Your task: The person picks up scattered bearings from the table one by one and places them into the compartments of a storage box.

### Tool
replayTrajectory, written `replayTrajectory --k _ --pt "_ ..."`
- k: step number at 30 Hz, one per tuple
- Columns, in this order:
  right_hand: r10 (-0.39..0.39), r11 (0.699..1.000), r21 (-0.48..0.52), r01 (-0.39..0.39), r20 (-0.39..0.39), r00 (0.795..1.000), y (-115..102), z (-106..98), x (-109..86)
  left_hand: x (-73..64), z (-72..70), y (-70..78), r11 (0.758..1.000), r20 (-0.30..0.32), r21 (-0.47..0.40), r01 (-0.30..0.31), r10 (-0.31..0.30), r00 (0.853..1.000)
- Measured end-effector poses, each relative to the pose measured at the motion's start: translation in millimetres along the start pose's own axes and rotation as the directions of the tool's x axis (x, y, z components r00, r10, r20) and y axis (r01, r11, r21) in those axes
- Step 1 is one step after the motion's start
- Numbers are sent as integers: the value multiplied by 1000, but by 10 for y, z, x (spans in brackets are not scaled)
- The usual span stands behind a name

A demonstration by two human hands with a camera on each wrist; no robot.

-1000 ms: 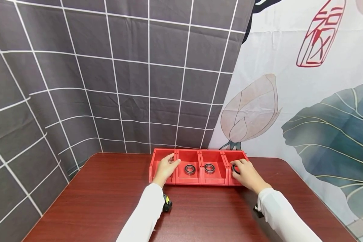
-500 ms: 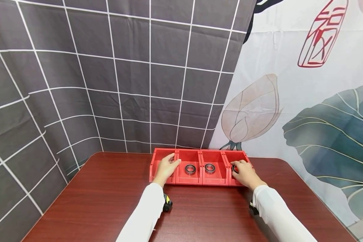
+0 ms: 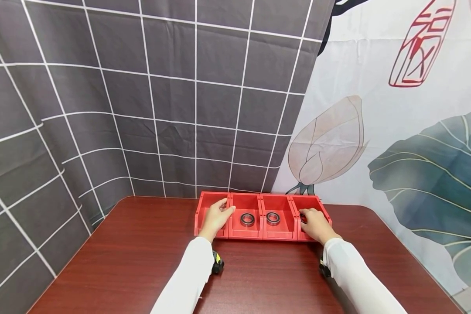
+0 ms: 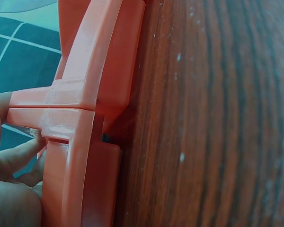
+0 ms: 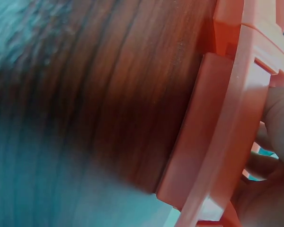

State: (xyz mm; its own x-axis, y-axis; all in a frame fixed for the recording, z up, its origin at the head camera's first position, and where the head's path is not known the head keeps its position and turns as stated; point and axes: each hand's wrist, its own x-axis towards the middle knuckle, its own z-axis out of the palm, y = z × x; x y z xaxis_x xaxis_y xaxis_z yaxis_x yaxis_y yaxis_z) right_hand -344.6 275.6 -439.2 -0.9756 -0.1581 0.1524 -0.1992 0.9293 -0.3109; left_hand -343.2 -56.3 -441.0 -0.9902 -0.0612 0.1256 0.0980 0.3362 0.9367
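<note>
Four red storage bins stand joined in a row, the leftmost bin (image 3: 203,218) at one end and the rightmost bin (image 3: 312,200) at the other. My left hand (image 3: 215,220) grips the wall between the two left bins, its fingers inside the leftmost. A silvery edge, its kind unclear, shows beside those fingers in the left wrist view. One ball bearing (image 3: 247,225) lies in the second bin, another bearing (image 3: 272,223) in the third. Reaching into the rightmost bin, my right hand (image 3: 315,224) holds a dark bearing (image 3: 302,217), mostly hidden by the fingers.
The bins rest near the back of a reddish-brown wooden table (image 3: 255,279). Behind it hangs a grey grid-patterned cloth (image 3: 172,109), with a printed white cloth (image 3: 337,78) on the right. Both forearms wear white sleeves.
My right wrist and forearm have swung a little to the left, and the fingers cover more of the bearing. The left hand and the two lying bearings stay put.
</note>
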Motion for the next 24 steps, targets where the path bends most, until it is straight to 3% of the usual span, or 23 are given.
replayTrajectory --k 24 --pt "45 998 35 -46 14 999 24 77 119 17 -2 -28 1000 -4 -20 -5 5 1000"
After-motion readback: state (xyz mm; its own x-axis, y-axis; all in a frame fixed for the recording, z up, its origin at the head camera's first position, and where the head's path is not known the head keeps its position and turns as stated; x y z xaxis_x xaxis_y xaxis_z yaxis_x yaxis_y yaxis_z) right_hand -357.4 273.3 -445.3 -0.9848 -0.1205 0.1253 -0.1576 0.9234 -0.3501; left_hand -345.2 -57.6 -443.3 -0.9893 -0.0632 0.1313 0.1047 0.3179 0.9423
